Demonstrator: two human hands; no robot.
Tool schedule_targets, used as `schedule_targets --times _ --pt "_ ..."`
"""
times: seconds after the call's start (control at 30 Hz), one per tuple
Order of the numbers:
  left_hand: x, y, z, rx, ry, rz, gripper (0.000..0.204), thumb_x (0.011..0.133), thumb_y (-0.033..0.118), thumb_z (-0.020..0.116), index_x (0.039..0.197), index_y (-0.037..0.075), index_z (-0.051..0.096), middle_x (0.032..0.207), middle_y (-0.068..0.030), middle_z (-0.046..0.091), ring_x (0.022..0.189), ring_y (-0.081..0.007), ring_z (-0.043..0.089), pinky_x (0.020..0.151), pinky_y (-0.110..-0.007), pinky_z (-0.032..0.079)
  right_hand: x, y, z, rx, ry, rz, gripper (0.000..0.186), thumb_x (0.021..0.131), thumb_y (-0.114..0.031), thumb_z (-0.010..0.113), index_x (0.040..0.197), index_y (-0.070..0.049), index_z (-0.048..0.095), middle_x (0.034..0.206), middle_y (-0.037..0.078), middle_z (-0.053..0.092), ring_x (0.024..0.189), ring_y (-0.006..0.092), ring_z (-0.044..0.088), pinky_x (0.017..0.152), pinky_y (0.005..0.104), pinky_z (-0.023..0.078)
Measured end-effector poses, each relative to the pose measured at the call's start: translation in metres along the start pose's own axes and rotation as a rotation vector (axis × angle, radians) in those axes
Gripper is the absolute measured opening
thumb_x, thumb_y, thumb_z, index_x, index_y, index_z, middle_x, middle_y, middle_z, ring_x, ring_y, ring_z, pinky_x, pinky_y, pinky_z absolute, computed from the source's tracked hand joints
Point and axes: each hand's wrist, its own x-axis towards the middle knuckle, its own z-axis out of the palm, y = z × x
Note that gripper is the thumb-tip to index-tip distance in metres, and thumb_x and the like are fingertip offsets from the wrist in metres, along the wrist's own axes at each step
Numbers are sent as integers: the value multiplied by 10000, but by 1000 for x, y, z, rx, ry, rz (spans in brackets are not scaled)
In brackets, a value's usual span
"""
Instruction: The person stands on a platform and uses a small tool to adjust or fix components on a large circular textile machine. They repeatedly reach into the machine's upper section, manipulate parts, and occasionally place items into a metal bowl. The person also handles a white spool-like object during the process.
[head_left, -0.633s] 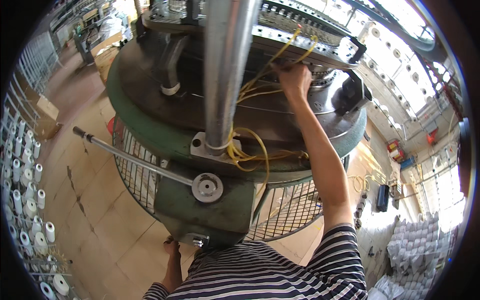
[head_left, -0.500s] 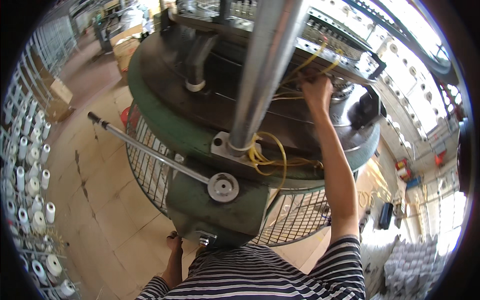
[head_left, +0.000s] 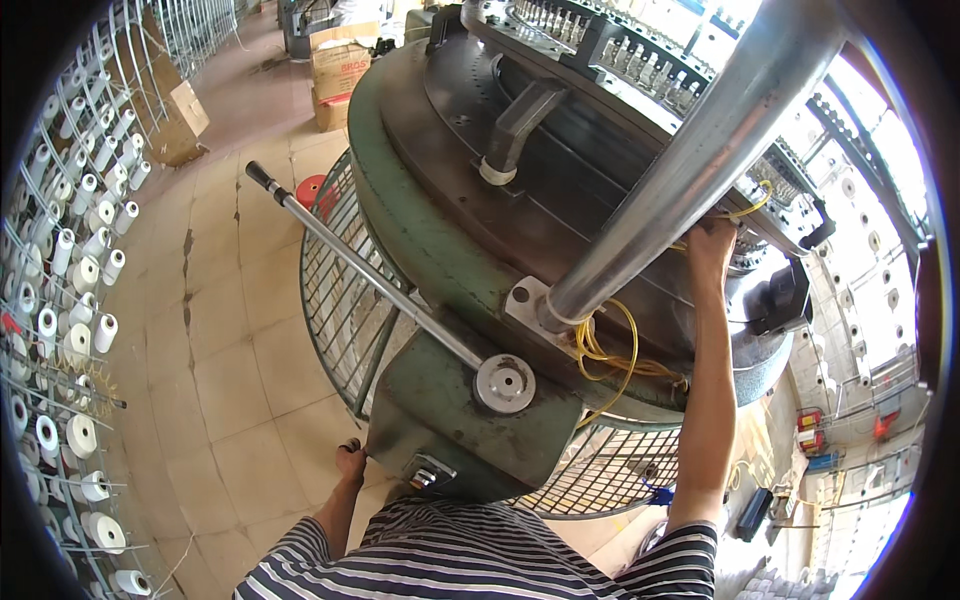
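My right hand [head_left: 711, 243] reaches under the upper ring of a round knitting machine, to the right of the thick steel post [head_left: 690, 170]. Its fingers are bent and partly hidden; a thin yellow tube [head_left: 752, 207] runs into them from above. Low on the left, my left hand [head_left: 351, 460] hangs beside the green housing [head_left: 470, 440], its fingers curled in. What it holds, if anything, does not show. More yellow tubing [head_left: 630, 340] lies looped at the foot of the post.
A long crank lever [head_left: 370, 280] juts out left from a round hub [head_left: 505, 383]. Wire guards [head_left: 340, 290] curve round the machine's base. Racks of white yarn cones [head_left: 80, 345] stand at the left, and a cardboard box [head_left: 340, 72] is at the back.
My view has swung left, so the machine sits farther right in the picture. My right hand stays under the upper ring by the yellow tube; my left hand stays beside the housing.
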Motion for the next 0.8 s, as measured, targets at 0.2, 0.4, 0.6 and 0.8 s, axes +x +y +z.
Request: schedule_targets --times 0.2,0.4,0.6,0.8 --pt "11 -15 -1 167 -12 -60 246 735 123 789 783 10 575 704 -88 582 643 -185 548 603 -351 455 1 -3 -3 -326 105 -44 281 847 -322 825 885 -46 791 606 56 697 539 145 670 582 331 537" --pt "23 -35 7 234 24 -118 334 747 151 760 1000 -52 680 996 -237 711 965 -363 688 847 -422 512 -2 5 -2 61 59 -109 213 837 -105 679 988 8 778 691 89 717 577 134 658 556 307 512" --pt "25 -48 8 210 -18 -90 381 743 175 767 1031 -57 676 1034 -250 714 993 -379 693 863 -437 519 21 42 1 -222 190 -186 345 834 -269 700 1049 -9 776 895 213 759 866 320 748 778 437 554" --pt "20 -61 7 217 21 -112 368 708 169 799 992 -39 689 974 -233 717 942 -347 693 824 -419 521 34 57 6 18 213 -374 444 811 -357 772 989 49 765 894 239 752 859 364 752 764 465 560"
